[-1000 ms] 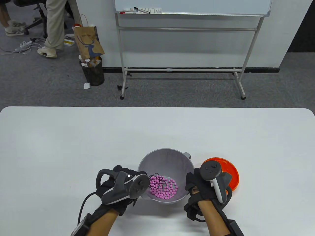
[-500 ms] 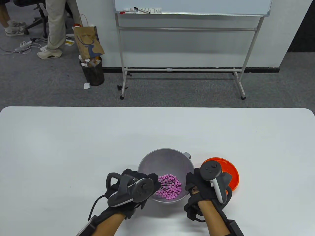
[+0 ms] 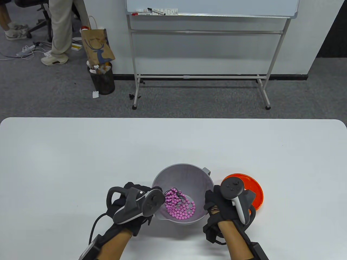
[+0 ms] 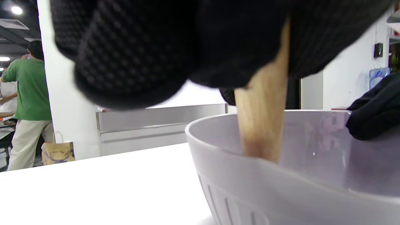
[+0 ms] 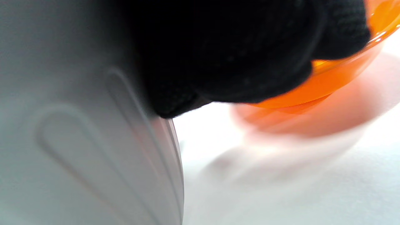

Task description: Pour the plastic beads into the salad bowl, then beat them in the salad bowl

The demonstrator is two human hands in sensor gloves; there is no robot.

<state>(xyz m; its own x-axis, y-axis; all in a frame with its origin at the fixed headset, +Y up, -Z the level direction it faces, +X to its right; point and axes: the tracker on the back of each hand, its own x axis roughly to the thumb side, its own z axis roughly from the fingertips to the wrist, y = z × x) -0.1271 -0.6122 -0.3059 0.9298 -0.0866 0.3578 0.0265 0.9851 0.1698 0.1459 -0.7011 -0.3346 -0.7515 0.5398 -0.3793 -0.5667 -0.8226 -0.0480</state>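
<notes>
Table view shows the left hand (image 3: pixel 135 205) gripping a wooden-handled whisk (image 3: pixel 173 197), its black wires down among the pink plastic beads (image 3: pixel 181 208) at the near left of the grey salad bowl (image 3: pixel 187 173). Right hand (image 3: pixel 222 208) curls against the bowl's right wall, just beside an orange dish (image 3: pixel 256 189).

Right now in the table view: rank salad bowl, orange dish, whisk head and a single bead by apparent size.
1. salad bowl, clearly the widest.
2. orange dish; the right hand covers part of it, yet it looks smaller than the bowl.
3. whisk head, black wire loops among the beads.
4. A single pink bead, smallest.
</notes>
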